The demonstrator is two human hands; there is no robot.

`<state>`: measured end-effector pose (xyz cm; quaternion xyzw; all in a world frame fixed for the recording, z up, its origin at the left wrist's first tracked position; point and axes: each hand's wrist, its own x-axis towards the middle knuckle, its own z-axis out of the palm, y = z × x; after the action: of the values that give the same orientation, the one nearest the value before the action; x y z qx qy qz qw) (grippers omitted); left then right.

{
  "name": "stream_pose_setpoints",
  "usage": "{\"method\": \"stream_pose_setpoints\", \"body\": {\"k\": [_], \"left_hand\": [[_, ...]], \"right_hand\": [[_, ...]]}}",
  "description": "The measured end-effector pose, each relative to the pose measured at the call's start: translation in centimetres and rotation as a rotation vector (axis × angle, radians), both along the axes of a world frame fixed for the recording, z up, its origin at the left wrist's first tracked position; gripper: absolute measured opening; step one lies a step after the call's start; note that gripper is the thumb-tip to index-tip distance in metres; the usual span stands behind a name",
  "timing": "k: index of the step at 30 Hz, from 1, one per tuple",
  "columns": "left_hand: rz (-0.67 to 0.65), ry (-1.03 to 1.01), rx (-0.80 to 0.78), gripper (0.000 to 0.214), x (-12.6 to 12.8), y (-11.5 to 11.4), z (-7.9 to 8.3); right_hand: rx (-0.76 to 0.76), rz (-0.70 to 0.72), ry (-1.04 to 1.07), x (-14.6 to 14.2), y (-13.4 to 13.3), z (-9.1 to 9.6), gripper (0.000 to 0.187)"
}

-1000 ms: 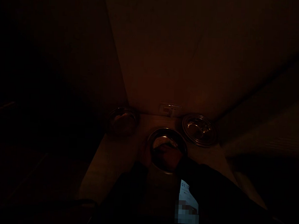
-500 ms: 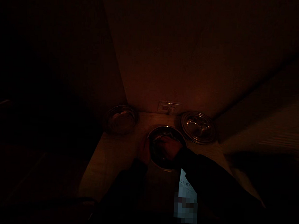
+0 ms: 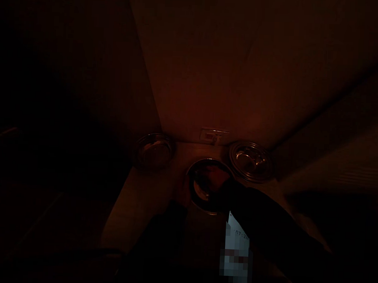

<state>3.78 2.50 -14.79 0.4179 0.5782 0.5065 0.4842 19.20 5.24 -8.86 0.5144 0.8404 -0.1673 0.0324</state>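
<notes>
The scene is very dark. A round metal bowl (image 3: 211, 213) stands at the middle of the small table, with a faint shiny patch on its inside floor. My left hand (image 3: 182, 192) holds the bowl's left side at the rim, its fingers only dimly seen. Reaching in from the right, my right hand (image 3: 218, 178) is down inside the bowl with its fingers curled together. Something dark lies under those fingers, too dim to name.
A shiny metal dish (image 3: 251, 161) is at the back right, and another round dish (image 3: 154, 151) at the back left. A socket plate (image 3: 213, 136) is on the wall behind. A lit phone screen (image 3: 237, 243) lies near my right forearm.
My right hand has shifted slightly up within the bowl, and more of the bowl's shiny floor shows below it. The left hand stays at the rim.
</notes>
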Motion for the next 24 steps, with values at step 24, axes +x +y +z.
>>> {"method": "stream_pose_setpoints", "body": {"k": [24], "left_hand": [[0.055, 0.024, 0.001, 0.04, 0.5, -0.1, 0.3]], "right_hand": [[-0.048, 0.139, 0.102, -0.7, -3.2, -0.6, 0.038]]}}
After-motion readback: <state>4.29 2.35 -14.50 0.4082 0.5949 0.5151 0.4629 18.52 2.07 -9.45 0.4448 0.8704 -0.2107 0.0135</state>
